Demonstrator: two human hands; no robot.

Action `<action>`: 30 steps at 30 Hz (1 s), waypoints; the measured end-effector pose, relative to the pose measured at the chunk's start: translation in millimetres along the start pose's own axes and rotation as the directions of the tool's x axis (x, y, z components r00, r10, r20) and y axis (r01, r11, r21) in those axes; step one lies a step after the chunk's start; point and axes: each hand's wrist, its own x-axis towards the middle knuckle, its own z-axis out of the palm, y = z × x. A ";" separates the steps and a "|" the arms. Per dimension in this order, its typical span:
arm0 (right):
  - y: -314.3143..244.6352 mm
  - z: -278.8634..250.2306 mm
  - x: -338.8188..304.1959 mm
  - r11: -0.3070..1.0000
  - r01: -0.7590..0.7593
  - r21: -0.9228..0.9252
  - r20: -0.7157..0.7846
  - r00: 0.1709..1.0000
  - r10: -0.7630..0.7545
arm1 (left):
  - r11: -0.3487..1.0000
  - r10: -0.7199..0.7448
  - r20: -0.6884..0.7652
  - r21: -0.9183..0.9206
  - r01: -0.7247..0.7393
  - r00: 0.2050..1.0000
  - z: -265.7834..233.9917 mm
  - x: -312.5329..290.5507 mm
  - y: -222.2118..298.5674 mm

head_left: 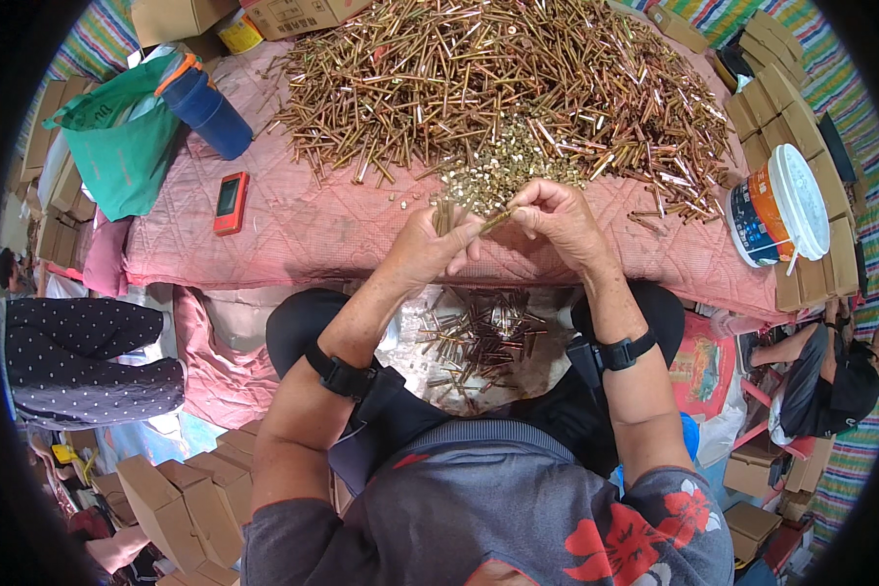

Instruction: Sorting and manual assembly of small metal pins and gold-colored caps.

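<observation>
My left hand (430, 244) is closed around several thin brass-coloured bolts (444, 216), whose ends stick up past the thumb. Another bolt (495, 223) slants between the two hands. The fingertips of my right hand (560, 220) pinch its far end; any small part there is too small to make out. Just beyond my hands lies a heap of small, pale gold nut-like pieces (493, 174). Behind it spreads a large pile of long brass-coloured bolts (479, 73). More loose bolts (483, 337) lie below the table edge, between my knees.
A pink quilted cloth (303, 234) covers the table. On its left are a red handheld device (230, 203), a blue tumbler (205, 107) and a green bag (117, 142). At right stands a white-lidded bucket (776, 207) by cardboard boxes (816, 278). Other people sit at both sides.
</observation>
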 end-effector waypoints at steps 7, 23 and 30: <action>0.9 -3.5 1.3 0.998 0.061 -0.015 0.056 0.997 -0.060 | 0.996 -0.040 0.065 -0.081 0.045 0.997 -3.2 -0.4 -2.0; -3.5 8.3 0.6 0.998 0.014 0.060 0.016 1.000 -0.015 | 0.995 -0.101 0.050 -0.021 0.102 0.994 -5.5 -0.3 5.1; 6.6 2.5 1.2 0.997 -0.011 -0.078 -0.002 1.000 0.011 | 0.997 -0.069 0.053 -0.028 0.071 0.996 -2.5 1.0 0.2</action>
